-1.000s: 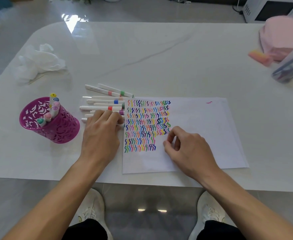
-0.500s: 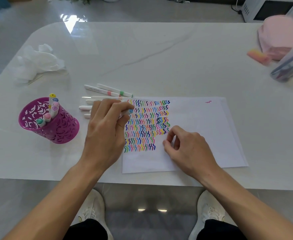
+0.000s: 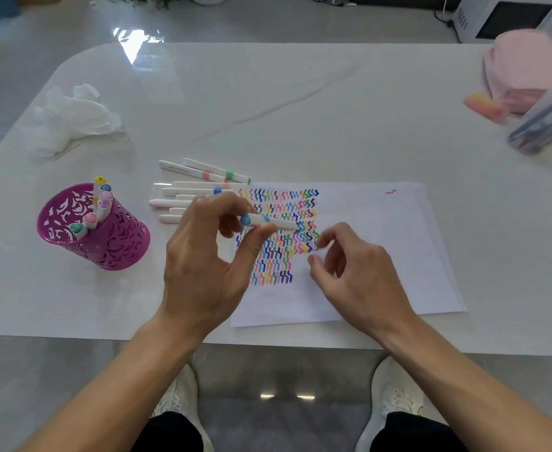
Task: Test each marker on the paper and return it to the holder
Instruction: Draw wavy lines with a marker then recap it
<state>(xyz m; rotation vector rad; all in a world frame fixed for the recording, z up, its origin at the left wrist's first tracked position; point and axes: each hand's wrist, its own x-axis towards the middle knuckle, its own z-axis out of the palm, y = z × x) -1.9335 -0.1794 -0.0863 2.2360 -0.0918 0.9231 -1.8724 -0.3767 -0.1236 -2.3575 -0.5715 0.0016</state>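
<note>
My left hand (image 3: pixel 203 256) pinches one marker (image 3: pixel 273 222) between thumb and fingertips and holds it level above the left part of the paper (image 3: pixel 375 256). The marker is a short white barrel with a pale blue band around it near my thumb. Its rounded blue end faces back toward my fingers, and its plain white end points right, toward my right hand (image 3: pixel 356 272). It hangs over the block of squiggles (image 3: pixel 300 203), clear of the sheet as far as I can judge.

My right hand holds nothing. Its fingers are loosely curled, thumb and forefinger apart, just beside the marker's white end and not touching it. Those fingertips are slightly blurred.

The squiggles run in tight rows of many colours across the left part of the white sheet. One small pink mark (image 3: pixel 390 191) sits alone near the far right corner.

Left of the paper, loose markers (image 3: pixel 190 192) lie side by side on the white table (image 3: pixel 268 102), white barrels with coloured bands. Further left stands the holder (image 3: pixel 111 246), a magenta cup with cut-out patterns. Stored markers (image 3: pixel 102 203) lean in it with their coloured ends up. A crumpled white wad (image 3: pixel 72 119) lies beyond it.
</note>
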